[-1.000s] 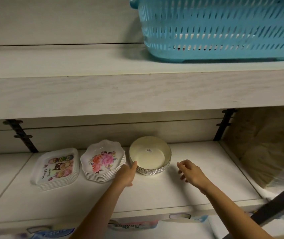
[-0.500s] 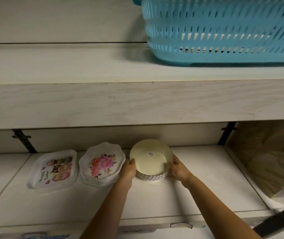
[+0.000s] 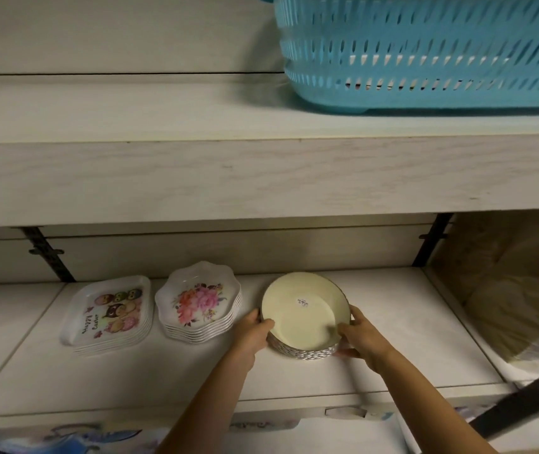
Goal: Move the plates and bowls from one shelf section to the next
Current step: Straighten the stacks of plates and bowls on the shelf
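Bowls [image 3: 306, 314], nested, cream inside and silver-woven outside, white sticker [image 3: 302, 302] in the top one (print too small to read), gripped at opposite rims by left hand [image 3: 251, 332] and right hand [image 3: 364, 335] on the lower shelf [image 3: 392, 355], just right of floral plates [image 3: 197, 304] and owl plates [image 3: 109, 314] lettered "Happy Easter", below a blue basket [image 3: 425, 50].

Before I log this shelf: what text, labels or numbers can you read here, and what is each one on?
"Happy Easter": handwritten-style lettering on the top square owl plate, leftmost stack.
Sticker inside the cream bowl: printed, too small to read.
Shelf-edge tag on the front lip: blurred, nothing legible.
Packaging under the shelf: print blurred and cut off, unreadable.
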The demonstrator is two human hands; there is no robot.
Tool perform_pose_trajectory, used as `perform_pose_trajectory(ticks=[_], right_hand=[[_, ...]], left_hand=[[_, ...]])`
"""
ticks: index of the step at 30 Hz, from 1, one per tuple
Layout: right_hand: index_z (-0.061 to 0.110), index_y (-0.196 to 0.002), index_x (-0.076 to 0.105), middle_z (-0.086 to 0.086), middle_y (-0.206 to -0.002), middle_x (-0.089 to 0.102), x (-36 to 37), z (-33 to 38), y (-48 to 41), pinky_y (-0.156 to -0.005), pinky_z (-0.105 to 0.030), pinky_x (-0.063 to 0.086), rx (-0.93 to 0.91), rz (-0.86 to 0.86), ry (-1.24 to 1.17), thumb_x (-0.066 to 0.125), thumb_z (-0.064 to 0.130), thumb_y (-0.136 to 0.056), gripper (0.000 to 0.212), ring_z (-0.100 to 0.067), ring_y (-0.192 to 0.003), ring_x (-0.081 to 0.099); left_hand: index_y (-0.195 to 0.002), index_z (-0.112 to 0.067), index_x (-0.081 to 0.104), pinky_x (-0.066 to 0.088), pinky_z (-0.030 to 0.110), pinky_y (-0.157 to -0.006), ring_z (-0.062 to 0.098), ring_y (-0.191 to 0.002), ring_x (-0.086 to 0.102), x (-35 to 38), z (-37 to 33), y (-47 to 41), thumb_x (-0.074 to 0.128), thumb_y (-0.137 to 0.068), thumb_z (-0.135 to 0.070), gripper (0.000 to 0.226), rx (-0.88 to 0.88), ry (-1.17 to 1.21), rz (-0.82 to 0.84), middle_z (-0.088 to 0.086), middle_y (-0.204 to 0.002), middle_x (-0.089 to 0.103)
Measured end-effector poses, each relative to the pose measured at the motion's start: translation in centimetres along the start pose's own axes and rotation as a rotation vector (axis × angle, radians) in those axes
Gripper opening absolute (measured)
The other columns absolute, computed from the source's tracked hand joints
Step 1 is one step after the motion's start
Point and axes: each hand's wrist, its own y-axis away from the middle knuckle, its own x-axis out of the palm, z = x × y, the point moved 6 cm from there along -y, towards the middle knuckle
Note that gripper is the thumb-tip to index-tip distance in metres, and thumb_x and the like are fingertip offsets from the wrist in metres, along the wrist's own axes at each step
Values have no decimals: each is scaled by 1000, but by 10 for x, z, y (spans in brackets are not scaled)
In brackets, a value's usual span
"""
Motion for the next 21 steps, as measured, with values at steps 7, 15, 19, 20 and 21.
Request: perform_pose_trajectory(ticks=[7,15,19,20,21], right_hand=[[10,-132,42,-16,-110,55,0,-15,27,-67,-40,55,-29,-76,110,48,-1,-84,50,-30,-83,57],[15,-128,48,-17,-105,57,53,12,74,-58,-31,56,-174,46,141,48,1,-87,43,-28,-83,57],[22,-125,48,-14,-105,56,116,42,96,-56,-23,55,-242,156,151,46,2,-89,41,-25,-86,58],[23,-125,48,-14,-106,55,135,49,101,-56,-22,55,-253,181,150,45,2,-89,41,-24,-87,59],[24,-124,47,-14,-108,55,153,56,106,-56,-22,55,-264,202,146,45,2,-89,41,-25,-89,59]], left_hand=[[-90,-7,57,41,26,-62,19,-76,55,-2,3,39,48,-81,1,15,26,-101,27,8,-83,61],[-88,-16,64,44,20,-59,9,-70,57,-76,-22,96,53,-84,-4,17,165,-103,-59,-3,-76,65],[-85,-24,66,56,42,-85,21,-91,65,-147,-39,126,58,-86,-14,13,215,-138,-163,1,-87,69],[-79,-27,63,54,44,-89,22,-92,65,-166,-44,134,58,-86,-15,15,232,-149,-187,0,-87,69],[-76,-30,60,54,42,-89,20,-91,64,-184,-50,142,58,-87,-15,19,248,-158,-212,-3,-85,67]])
